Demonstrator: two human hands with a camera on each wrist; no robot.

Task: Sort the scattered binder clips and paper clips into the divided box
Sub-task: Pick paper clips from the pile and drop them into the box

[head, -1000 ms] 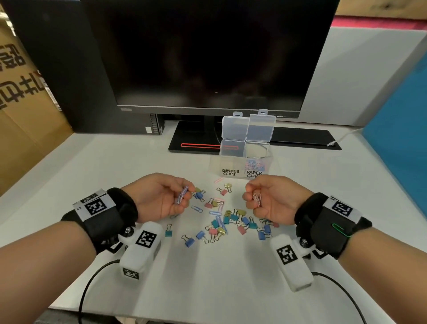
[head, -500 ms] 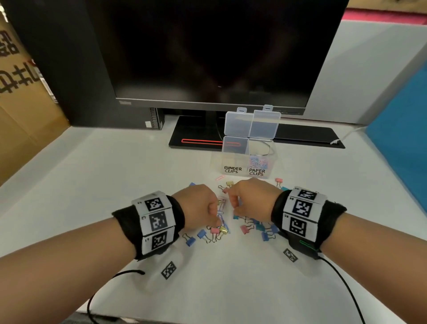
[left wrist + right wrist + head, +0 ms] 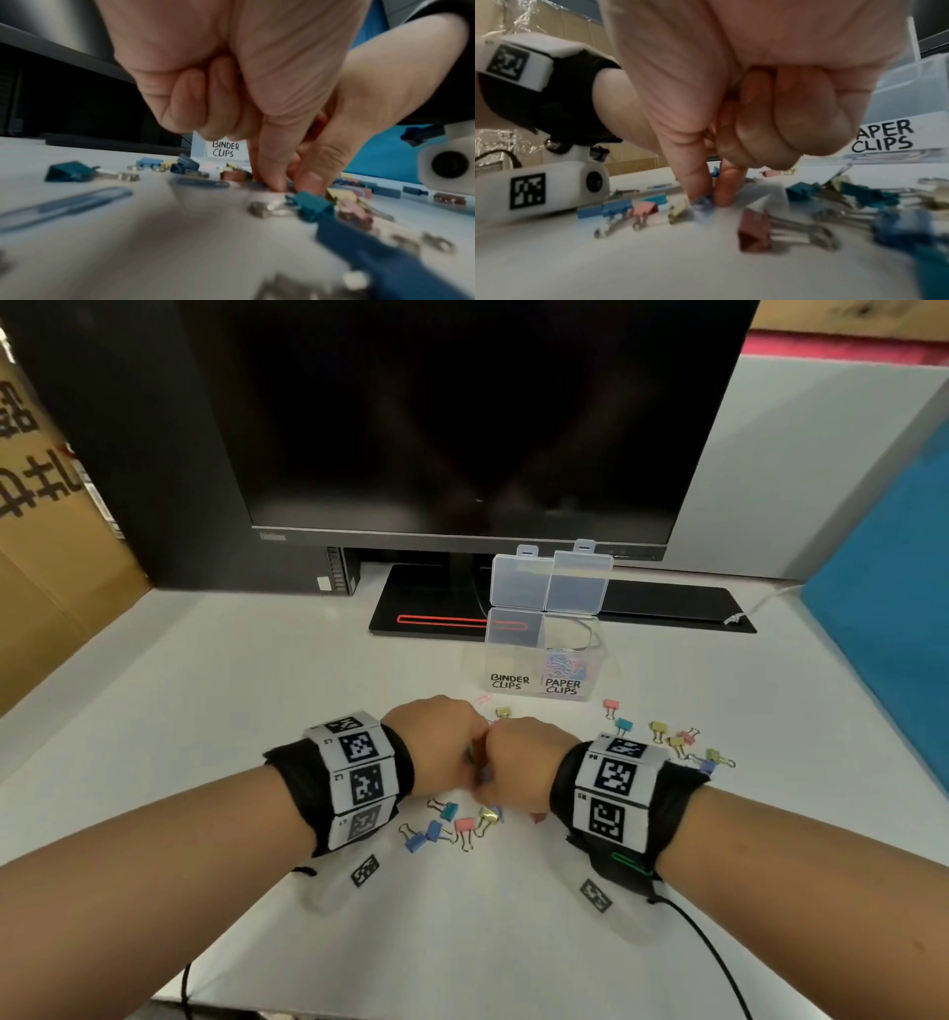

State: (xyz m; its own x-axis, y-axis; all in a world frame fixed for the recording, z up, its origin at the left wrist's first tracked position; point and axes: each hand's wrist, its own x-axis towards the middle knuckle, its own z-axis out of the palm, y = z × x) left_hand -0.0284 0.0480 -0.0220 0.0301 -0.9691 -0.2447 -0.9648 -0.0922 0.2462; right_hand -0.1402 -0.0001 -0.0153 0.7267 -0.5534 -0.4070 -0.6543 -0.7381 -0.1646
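The clear divided box (image 3: 513,660) stands open behind the pile, labelled BINDER CLIPS (image 3: 226,149) and PAPER CLIPS (image 3: 885,138); coloured paper clips (image 3: 565,666) fill its right compartment. Binder clips (image 3: 452,824) lie scattered under and around my hands, more at the right (image 3: 667,737). My left hand (image 3: 464,762) is palm down, outer fingers curled, its fingertip pair (image 3: 275,182) down on a bluish paper clip on the table. My right hand (image 3: 493,783) touches it, thumb and forefinger pinching a small blue-purple clip (image 3: 703,202) on the table. A blue paper clip (image 3: 64,205) lies loose at the left.
A dark monitor (image 3: 462,428) on a black stand base (image 3: 667,603) rises right behind the box. Cardboard (image 3: 41,557) stands at the left, a blue panel (image 3: 898,608) at the right. A black cable (image 3: 719,968) trails from my right wrist to the front edge.
A second ago my hands were apart and raised, each holding paper clips. They have turned palm down, come together and dropped onto the middle of the pile.
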